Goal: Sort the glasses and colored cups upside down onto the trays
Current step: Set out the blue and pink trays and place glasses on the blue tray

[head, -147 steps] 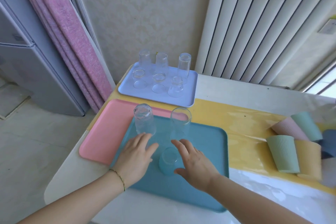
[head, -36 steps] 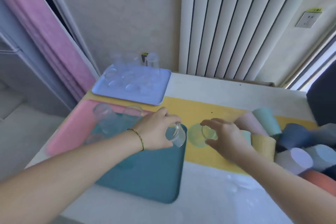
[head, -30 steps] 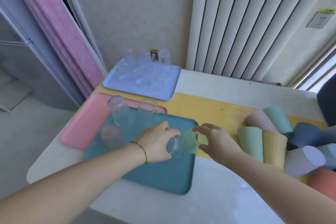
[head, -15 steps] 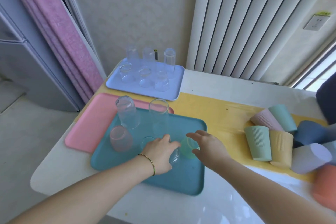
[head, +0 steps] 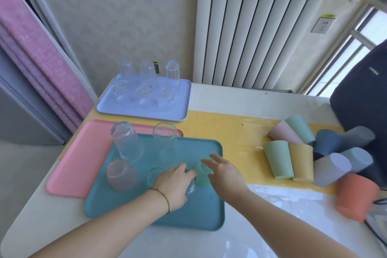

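Pale and glossy, the bench [head: 272, 226] carried a yellow runner [head: 230, 132] and 3 trays below a ribbed white wall. On the teal tray [head: 199, 218], nearest the person, the left hand [head: 173, 184] was cupped over a small clear glass [head: 191, 185], fingers curled round its top. The glass sat low on the tray and was mostly hidden, so which way its mouth faced could not be told. Just beside it stood a green glass [head: 204, 175]. The right hand [head: 227, 176] hovered at it with fingers straight and spread, gripping nothing; contact could not be judged. Further left on the same tray, a pink glass [head: 120, 175] and 2 tall glasses [head: 126, 142] stood inverted. Under that tray's far-left corner lay the pink tray [head: 79, 163], and beyond it the lavender tray [head: 184, 100] held 6 clear glasses. Off to the right, the coloured cups [head: 278, 161] were clustered on the runner, several tipped over. The step in hand looked like setting small glasses down on the teal tray. Next, both hands would need to let go, cross to the cups and turn each one mouth-down, probably onto the pink tray.
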